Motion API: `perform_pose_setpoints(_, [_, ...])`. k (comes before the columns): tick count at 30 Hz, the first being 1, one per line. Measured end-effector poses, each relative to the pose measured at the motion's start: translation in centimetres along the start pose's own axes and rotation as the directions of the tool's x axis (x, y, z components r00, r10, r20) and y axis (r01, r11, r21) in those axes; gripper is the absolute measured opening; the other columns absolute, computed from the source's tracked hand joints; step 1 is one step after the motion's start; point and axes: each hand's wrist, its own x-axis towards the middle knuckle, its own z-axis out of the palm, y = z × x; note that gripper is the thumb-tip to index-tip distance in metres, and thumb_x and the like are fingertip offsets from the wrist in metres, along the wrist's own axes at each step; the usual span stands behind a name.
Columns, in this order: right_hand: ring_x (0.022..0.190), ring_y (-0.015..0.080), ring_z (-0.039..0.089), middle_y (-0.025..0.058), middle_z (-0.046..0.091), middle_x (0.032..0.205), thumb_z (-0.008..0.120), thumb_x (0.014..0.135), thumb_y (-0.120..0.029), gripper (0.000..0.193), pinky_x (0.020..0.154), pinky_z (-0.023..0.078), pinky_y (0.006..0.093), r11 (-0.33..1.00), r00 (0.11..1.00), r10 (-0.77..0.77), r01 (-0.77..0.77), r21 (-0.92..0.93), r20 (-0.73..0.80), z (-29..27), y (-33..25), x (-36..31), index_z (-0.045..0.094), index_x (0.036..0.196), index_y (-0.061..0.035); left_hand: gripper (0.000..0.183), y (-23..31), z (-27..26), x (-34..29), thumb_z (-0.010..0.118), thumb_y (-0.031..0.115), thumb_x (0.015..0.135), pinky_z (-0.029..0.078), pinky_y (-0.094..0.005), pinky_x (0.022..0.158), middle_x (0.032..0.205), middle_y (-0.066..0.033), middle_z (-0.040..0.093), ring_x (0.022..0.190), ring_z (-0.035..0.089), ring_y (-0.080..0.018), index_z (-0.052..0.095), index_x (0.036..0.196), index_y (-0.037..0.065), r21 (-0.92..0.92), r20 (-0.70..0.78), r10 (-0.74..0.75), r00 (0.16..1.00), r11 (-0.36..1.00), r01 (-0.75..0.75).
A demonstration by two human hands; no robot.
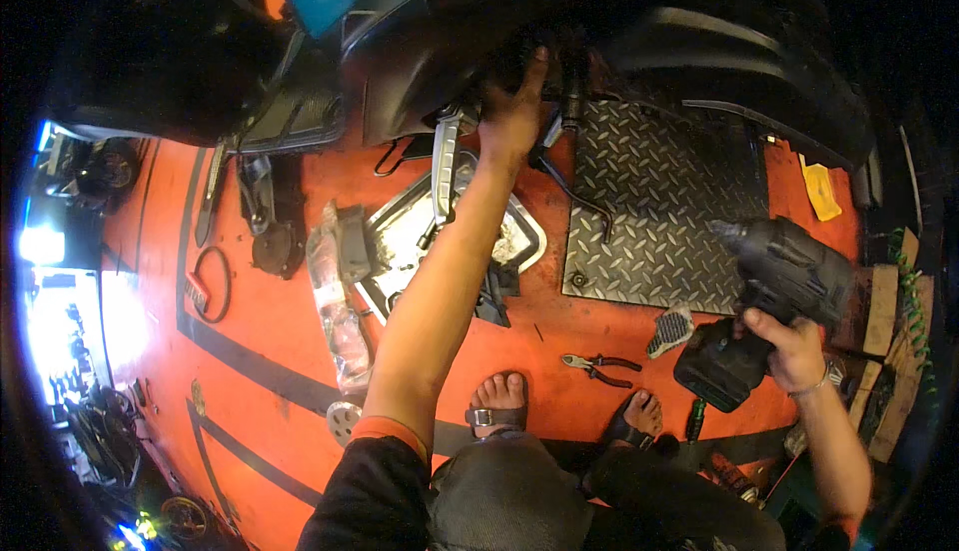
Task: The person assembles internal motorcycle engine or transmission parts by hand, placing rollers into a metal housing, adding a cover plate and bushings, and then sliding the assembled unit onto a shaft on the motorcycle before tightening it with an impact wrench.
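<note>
My left hand (512,119) reaches up against the dark underside of a motorbike or scooter with black body panels (415,61). One digit points upward; shadow hides the other fingers and whatever they touch. Beside that wrist hangs a silver metal lever (446,166), and a bent black pedal or bar (579,196) sticks out on the other side. Low on the right, my right hand (796,353) is wrapped round the handle of a black cordless impact wrench (799,266). Its nose points left, toward the bike, and its battery is near my foot.
Under the bike lies a diamond-tread metal plate (659,211). A shallow dirty tray (534,236) sits beneath my left forearm. Red-handled pliers (601,367) and a green-handled screwdriver (695,419) lie near my feet. A plastic-wrapped part (338,301) and a strap wrench (208,291) are leftward.
</note>
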Motion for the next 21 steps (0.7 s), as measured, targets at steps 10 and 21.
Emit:
perform_pose_setpoints(10, [0.090, 0.0166, 0.058, 0.0058, 0.062, 0.099, 0.068, 0.091, -0.015, 0.020, 0.082, 0.049, 0.0306, 0.578, 0.757, -0.653, 0.475, -0.664, -0.026, 16.4, 8.9, 7.5, 0.061, 0.107, -0.0041, 0.038, 2.8, -0.2, 1.4, 0.073, 0.020, 0.089, 0.045, -0.0337, 0.095, 0.115, -0.0112, 0.068, 0.103, 0.062, -0.0216, 0.063, 0.120, -0.001, -0.537, 0.192, -0.023, 0.981, 0.834, 0.124])
perform_pose_setpoints(21, [0.092, 0.0223, 0.064, 0.0099, 0.066, 0.105, 0.053, 0.096, -0.023, 0.030, 0.082, 0.054, 0.0355, 0.885, 0.872, -0.455, 0.419, -0.203, -0.184, 21.3, 15.1, 13.5, 0.060, 0.117, -0.0029, 0.039, 0.3, 1.2, 2.4, 0.071, 0.028, 0.088, 0.042, -0.0397, 0.102, 0.124, -0.0145, 0.063, 0.113, 0.057, -0.0277, 0.065, 0.118, 0.003, -0.075, 0.040, -0.034, 0.999, 0.997, 0.037])
